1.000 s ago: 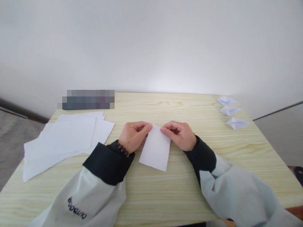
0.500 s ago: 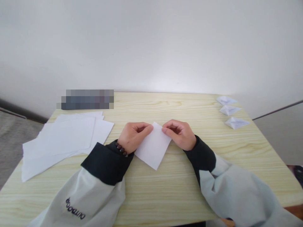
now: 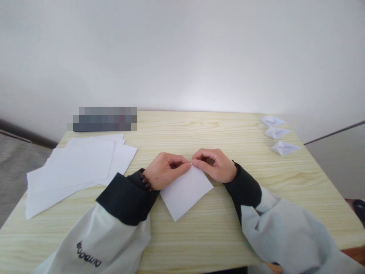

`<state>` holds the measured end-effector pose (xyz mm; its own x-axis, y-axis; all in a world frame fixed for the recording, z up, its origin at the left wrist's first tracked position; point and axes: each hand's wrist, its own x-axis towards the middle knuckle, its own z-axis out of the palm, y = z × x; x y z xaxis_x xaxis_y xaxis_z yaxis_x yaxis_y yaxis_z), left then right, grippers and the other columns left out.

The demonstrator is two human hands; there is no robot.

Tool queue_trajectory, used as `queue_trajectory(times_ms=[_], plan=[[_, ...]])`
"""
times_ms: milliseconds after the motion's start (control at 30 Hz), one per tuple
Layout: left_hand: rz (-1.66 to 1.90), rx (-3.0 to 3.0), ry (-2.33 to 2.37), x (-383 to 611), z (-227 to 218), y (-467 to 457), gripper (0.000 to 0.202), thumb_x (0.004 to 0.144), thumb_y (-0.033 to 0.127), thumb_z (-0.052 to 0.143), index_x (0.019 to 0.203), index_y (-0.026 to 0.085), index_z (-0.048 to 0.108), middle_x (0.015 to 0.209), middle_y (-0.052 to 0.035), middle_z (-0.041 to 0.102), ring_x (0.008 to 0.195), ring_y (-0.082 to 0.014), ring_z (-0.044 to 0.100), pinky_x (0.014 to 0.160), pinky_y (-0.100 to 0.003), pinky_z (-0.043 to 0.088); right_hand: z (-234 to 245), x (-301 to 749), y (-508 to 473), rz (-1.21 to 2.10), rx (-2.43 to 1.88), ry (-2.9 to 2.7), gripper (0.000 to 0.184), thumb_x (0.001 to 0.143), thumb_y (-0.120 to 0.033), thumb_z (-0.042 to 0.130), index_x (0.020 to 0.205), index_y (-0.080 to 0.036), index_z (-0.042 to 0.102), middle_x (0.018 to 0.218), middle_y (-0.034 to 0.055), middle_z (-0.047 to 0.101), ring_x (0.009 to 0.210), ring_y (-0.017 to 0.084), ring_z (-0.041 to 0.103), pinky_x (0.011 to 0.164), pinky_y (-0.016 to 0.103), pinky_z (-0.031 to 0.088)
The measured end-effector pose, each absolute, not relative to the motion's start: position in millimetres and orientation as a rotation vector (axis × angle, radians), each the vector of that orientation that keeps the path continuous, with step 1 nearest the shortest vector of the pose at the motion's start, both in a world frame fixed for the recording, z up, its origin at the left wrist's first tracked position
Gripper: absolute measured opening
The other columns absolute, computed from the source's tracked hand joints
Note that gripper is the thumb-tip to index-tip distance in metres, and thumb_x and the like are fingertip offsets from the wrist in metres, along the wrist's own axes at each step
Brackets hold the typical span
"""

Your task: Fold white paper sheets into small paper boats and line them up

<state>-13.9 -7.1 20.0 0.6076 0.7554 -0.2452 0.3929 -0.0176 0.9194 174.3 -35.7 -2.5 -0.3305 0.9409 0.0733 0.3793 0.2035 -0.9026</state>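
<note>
A small white square of paper (image 3: pixel 186 194) is held at its far corner above the middle of the table. My left hand (image 3: pixel 169 171) pinches that corner between thumb and forefinger, covering part of the paper's left side. Right beside it, the thumb and forefinger of my right hand (image 3: pixel 215 165) are closed on the same corner. The two thumb tips almost touch. Whether the sheet is one layer or folded cannot be made out.
Loose white paper sheets (image 3: pixel 82 163) overlap at the left of the wooden table (image 3: pixel 205 243). A blurred-out dark object (image 3: pixel 104 121) stands behind them. Three folded white paper pieces (image 3: pixel 285 148) line up at the far right. A white wall (image 3: pixel 182 57) borders the back.
The square of paper has turned and come closer to me. My right hand has shifted left along its edge to the far corner, and both hands are now nearer together.
</note>
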Motion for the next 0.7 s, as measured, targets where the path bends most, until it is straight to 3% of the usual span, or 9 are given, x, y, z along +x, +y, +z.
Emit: queue_trajectory(times_ms=[300, 700], plan=[[0.376, 1.659, 0.978, -10.4, 16.3, -9.5, 0.029, 0.074, 0.04, 0.053, 0.064, 0.015, 0.066, 0.055, 0.001, 0.058, 0.05, -0.0098, 0.048, 0.045, -0.018, 0.034, -3.2, 174.9, -36.1, 1.041, -1.177, -1.92, 0.016, 0.082, -0.03, 0.054, 0.074, -0.016, 0.058, 0.06, -0.0021, 0.054, 0.05, 0.007, 0.043, 0.046, 0.019, 0.033], [0.36, 1.769, 1.025, -11.3, 20.0, -8.3, 0.026, 0.072, 0.032, 0.05, 0.067, 0.015, 0.068, 0.058, 0.0002, 0.062, 0.052, -0.0116, 0.052, 0.047, -0.019, 0.038, -4.6, 179.3, -34.6, 1.073, -1.122, -1.917, 0.018, 0.083, -0.029, 0.052, 0.071, -0.016, 0.056, 0.059, -0.0027, 0.051, 0.052, 0.008, 0.042, 0.047, 0.02, 0.032]])
